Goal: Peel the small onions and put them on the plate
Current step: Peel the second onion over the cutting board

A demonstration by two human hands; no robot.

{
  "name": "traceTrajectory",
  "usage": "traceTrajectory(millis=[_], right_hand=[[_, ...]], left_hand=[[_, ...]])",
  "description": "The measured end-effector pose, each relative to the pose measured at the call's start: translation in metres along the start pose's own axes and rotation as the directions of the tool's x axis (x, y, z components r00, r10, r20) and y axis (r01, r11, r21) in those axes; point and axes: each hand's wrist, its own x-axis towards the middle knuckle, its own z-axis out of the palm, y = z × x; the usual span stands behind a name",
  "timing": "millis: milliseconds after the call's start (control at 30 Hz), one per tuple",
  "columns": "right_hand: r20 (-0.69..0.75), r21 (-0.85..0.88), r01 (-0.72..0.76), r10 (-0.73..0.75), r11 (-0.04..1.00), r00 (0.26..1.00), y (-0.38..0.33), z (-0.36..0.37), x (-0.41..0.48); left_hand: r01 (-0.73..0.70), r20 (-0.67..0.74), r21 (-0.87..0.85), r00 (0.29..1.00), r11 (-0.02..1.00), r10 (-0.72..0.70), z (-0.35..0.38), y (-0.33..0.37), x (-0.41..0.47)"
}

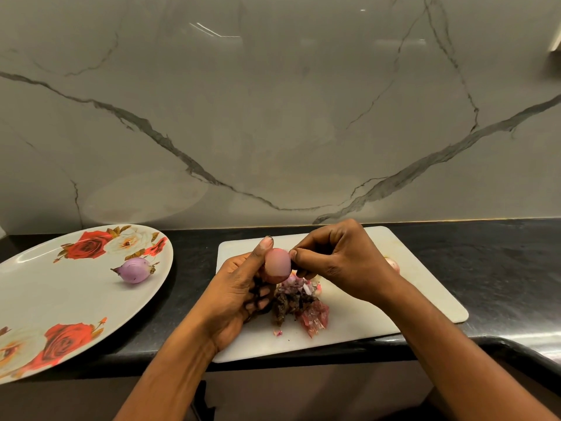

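My left hand (239, 296) grips a small pink onion (277, 264) above the white cutting board (394, 299), thumb up along its left side. My right hand (337, 259) pinches the onion's right edge with thumb and forefinger. One peeled purple onion (135, 270) lies on the white rose-patterned plate (60, 299) at the left. Another small onion (393, 264) shows on the board behind my right wrist, mostly hidden.
A heap of dark and pink onion skins (299, 305) lies on the board under my hands. The board sits on a black countertop (194, 247) whose front edge runs just below it. A marble wall (273, 117) rises behind.
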Motion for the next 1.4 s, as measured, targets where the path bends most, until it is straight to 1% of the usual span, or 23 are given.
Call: traceTrajectory(millis=[167, 233, 333, 433, 500, 567, 667, 767, 1033, 1133, 1200, 1400], right_hand=[[-0.067, -0.057, 0.05, -0.054, 0.997, 0.996, 0.001, 0.007, 0.002], [-0.084, -0.065, 0.059, -0.065, 0.996, 0.994, 0.001, 0.01, 0.003], [-0.095, -0.015, 0.039, -0.04, 0.999, 0.995, 0.002, 0.011, 0.005], [-0.121, 0.024, 0.007, -0.004, 1.0, 0.993, 0.003, 0.01, 0.005], [-0.138, 0.008, -0.022, 0.023, 1.0, 0.99, 0.005, 0.008, 0.004], [-0.143, -0.05, -0.048, 0.04, 0.998, 0.989, 0.007, 0.004, 0.004], [-0.136, -0.127, -0.053, 0.035, 0.991, 0.99, 0.009, 0.001, 0.002], [-0.127, -0.146, -0.046, 0.027, 0.988, 0.992, 0.009, 0.0, 0.0], [-0.08, -0.07, -0.075, 0.069, 0.995, 0.994, 0.004, 0.002, 0.001], [-0.065, -0.026, -0.043, 0.042, 0.999, 0.997, 0.001, 0.004, 0.003], [-0.053, -0.034, -0.015, 0.013, 0.999, 0.998, -0.001, 0.006, 0.002], [-0.01, -0.052, -0.017, 0.017, 0.998, 1.0, 0.0, 0.004, 0.002]], left_hand=[[-0.004, -0.004, 0.005, 1.0, 1.0, 0.004, -0.002, -0.004, 0.001], [-0.024, 0.035, 0.02, 0.999, 1.0, 0.023, -0.003, -0.004, 0.001], [-0.069, 0.111, 0.045, 0.992, 0.997, 0.064, -0.004, -0.006, -0.001], [-0.086, 0.139, 0.031, 0.987, 0.996, 0.081, -0.008, -0.008, 0.001], [-0.089, 0.155, 0.005, 0.984, 0.996, 0.087, -0.011, -0.009, 0.002], [-0.089, 0.161, -0.048, 0.982, 0.995, 0.096, -0.014, -0.009, 0.003], [-0.092, 0.179, -0.102, 0.978, 0.991, 0.109, -0.016, -0.01, 0.003], [-0.093, 0.197, -0.137, 0.973, 0.986, 0.119, -0.014, -0.009, 0.003], [-0.102, 0.172, -0.189, 0.976, 0.977, 0.135, -0.015, -0.009, 0.005], [-0.104, 0.166, -0.207, 0.976, 0.973, 0.139, -0.016, -0.009, 0.006], [-0.111, 0.152, -0.203, 0.978, 0.973, 0.143, -0.014, -0.009, 0.005], [-0.067, 0.147, -0.239, 0.984, 0.969, 0.104, -0.014, -0.006, 0.004]])
